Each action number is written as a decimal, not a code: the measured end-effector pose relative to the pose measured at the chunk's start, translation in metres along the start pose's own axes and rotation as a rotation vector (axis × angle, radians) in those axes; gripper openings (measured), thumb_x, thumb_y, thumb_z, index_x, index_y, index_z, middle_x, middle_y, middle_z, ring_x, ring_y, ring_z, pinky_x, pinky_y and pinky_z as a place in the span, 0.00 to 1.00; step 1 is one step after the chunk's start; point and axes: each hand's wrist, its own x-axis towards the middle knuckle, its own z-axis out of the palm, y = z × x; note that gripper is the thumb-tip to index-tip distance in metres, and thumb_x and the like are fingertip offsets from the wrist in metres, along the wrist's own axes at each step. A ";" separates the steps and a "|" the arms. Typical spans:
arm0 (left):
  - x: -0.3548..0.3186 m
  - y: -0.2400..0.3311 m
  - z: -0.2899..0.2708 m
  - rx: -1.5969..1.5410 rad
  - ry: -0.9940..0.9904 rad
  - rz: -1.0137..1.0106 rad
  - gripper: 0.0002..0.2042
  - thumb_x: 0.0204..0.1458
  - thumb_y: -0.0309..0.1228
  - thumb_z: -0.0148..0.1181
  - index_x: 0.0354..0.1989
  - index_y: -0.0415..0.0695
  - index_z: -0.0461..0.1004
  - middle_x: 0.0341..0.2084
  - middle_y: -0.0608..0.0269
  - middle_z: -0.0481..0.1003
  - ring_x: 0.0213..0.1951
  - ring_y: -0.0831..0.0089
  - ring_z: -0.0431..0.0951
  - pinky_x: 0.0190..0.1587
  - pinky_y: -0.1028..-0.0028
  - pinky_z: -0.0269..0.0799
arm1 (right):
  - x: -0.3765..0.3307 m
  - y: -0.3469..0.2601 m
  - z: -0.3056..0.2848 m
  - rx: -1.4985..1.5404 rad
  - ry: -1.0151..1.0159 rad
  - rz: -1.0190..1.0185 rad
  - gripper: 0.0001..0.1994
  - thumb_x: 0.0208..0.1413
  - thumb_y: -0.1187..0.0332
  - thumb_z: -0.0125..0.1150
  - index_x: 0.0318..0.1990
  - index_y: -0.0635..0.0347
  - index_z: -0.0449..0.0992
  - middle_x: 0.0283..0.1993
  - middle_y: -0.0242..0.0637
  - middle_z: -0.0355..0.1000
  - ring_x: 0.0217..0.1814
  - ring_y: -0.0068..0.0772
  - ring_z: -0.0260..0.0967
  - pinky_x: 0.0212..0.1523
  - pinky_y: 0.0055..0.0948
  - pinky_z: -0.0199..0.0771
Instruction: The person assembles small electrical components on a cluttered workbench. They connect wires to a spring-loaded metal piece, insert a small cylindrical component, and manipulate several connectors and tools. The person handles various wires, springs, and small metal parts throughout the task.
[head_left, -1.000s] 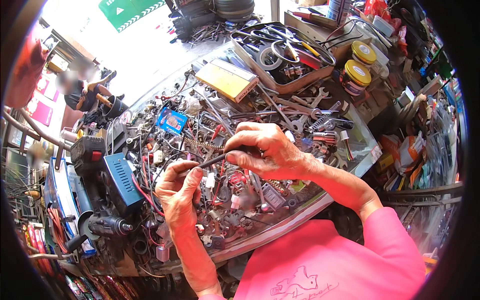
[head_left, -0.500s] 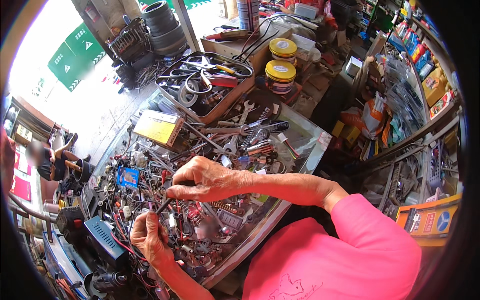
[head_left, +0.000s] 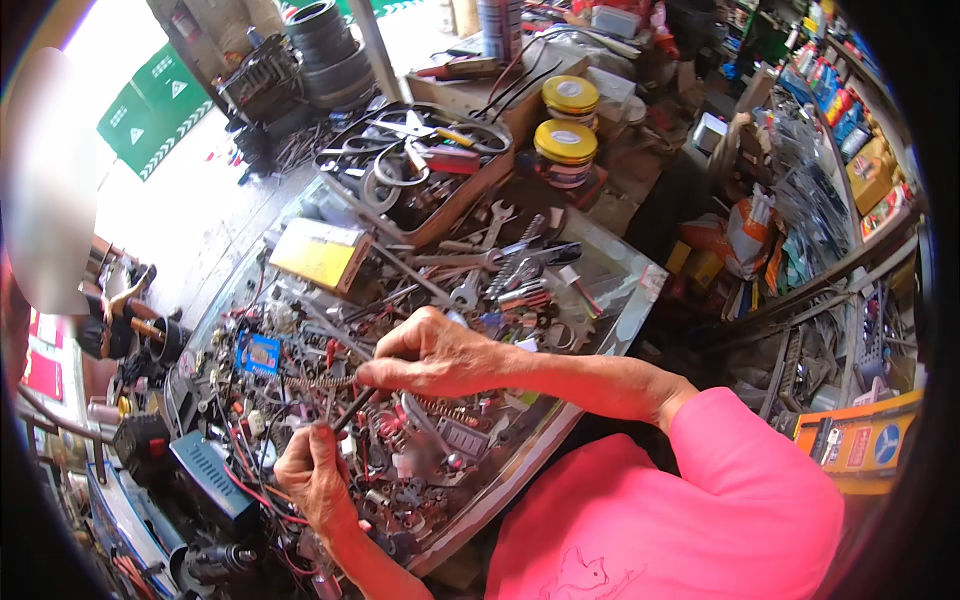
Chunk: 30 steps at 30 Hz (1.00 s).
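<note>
Pinching slim, dark rod | both hands | coiled spring near

Hands seemingly farther apart along the dark rod, new pale blur far left

Glass-topped table: wrenches, springs, small parts.
</note>
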 end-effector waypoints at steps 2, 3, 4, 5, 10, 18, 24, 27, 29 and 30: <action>0.001 -0.005 -0.002 0.090 -0.023 0.022 0.19 0.56 0.42 0.56 0.19 0.41 0.70 0.10 0.77 0.60 0.13 0.89 0.54 0.15 0.83 0.43 | -0.001 -0.004 0.004 0.079 0.056 0.098 0.17 0.55 0.59 0.59 0.23 0.65 0.78 0.14 0.23 0.64 0.19 0.10 0.55 0.17 0.23 0.54; 0.003 -0.012 -0.006 0.131 -0.033 0.064 0.19 0.56 0.44 0.55 0.18 0.43 0.70 0.10 0.77 0.62 0.12 0.90 0.53 0.14 0.83 0.42 | -0.002 -0.005 0.004 0.104 0.057 0.166 0.19 0.56 0.57 0.59 0.21 0.64 0.78 0.14 0.23 0.64 0.18 0.10 0.55 0.17 0.22 0.53; 0.003 -0.009 -0.004 0.156 -0.021 0.078 0.20 0.56 0.45 0.56 0.18 0.43 0.69 0.10 0.78 0.61 0.12 0.90 0.53 0.15 0.83 0.42 | -0.003 -0.006 0.005 0.157 0.081 0.177 0.20 0.56 0.56 0.59 0.20 0.63 0.77 0.14 0.22 0.64 0.18 0.10 0.54 0.16 0.21 0.51; 0.003 -0.008 0.002 0.179 -0.015 0.094 0.21 0.55 0.46 0.56 0.17 0.43 0.69 0.10 0.79 0.61 0.13 0.90 0.52 0.16 0.82 0.42 | -0.004 -0.004 0.006 0.207 0.110 0.190 0.21 0.56 0.54 0.59 0.18 0.62 0.77 0.14 0.22 0.64 0.17 0.09 0.54 0.15 0.21 0.50; 0.002 0.000 0.007 0.017 -0.047 0.027 0.16 0.55 0.39 0.58 0.20 0.40 0.73 0.08 0.76 0.62 0.10 0.88 0.56 0.13 0.83 0.44 | -0.001 0.009 0.010 0.242 0.123 0.221 0.25 0.58 0.50 0.54 0.18 0.60 0.77 0.12 0.22 0.64 0.14 0.09 0.50 0.13 0.18 0.45; -0.001 0.006 0.007 -0.115 -0.100 -0.133 0.10 0.56 0.34 0.57 0.29 0.41 0.71 0.13 0.73 0.67 0.13 0.87 0.60 0.15 0.85 0.52 | -0.005 0.000 0.006 0.287 0.054 0.251 0.26 0.62 0.50 0.43 0.27 0.63 0.78 0.17 0.27 0.66 0.14 0.15 0.55 0.16 0.19 0.53; -0.001 0.006 0.011 -0.129 -0.098 -0.116 0.08 0.55 0.33 0.58 0.29 0.42 0.71 0.15 0.71 0.69 0.13 0.86 0.62 0.14 0.85 0.53 | -0.002 0.001 0.002 0.282 -0.021 0.155 0.09 0.57 0.69 0.58 0.44 0.61 0.74 0.29 0.24 0.71 0.21 0.08 0.58 0.20 0.12 0.56; -0.002 0.006 0.013 -0.117 -0.091 -0.107 0.07 0.51 0.29 0.62 0.31 0.40 0.71 0.18 0.70 0.70 0.14 0.86 0.63 0.15 0.85 0.55 | -0.002 0.007 0.003 0.333 -0.025 0.090 0.09 0.56 0.70 0.60 0.42 0.62 0.73 0.29 0.25 0.72 0.23 0.08 0.60 0.21 0.12 0.59; -0.001 0.005 0.009 -0.152 -0.135 -0.087 0.07 0.49 0.25 0.63 0.34 0.38 0.72 0.22 0.69 0.71 0.20 0.86 0.66 0.21 0.86 0.58 | -0.001 0.004 0.001 0.366 -0.030 0.131 0.09 0.56 0.69 0.60 0.41 0.62 0.73 0.29 0.26 0.72 0.23 0.09 0.61 0.20 0.12 0.60; -0.001 0.004 0.008 -0.169 -0.156 -0.078 0.08 0.48 0.23 0.64 0.35 0.37 0.73 0.24 0.69 0.72 0.23 0.86 0.67 0.24 0.86 0.60 | -0.001 0.004 0.000 0.383 -0.034 0.152 0.08 0.55 0.69 0.60 0.41 0.62 0.73 0.29 0.27 0.72 0.23 0.09 0.62 0.20 0.13 0.60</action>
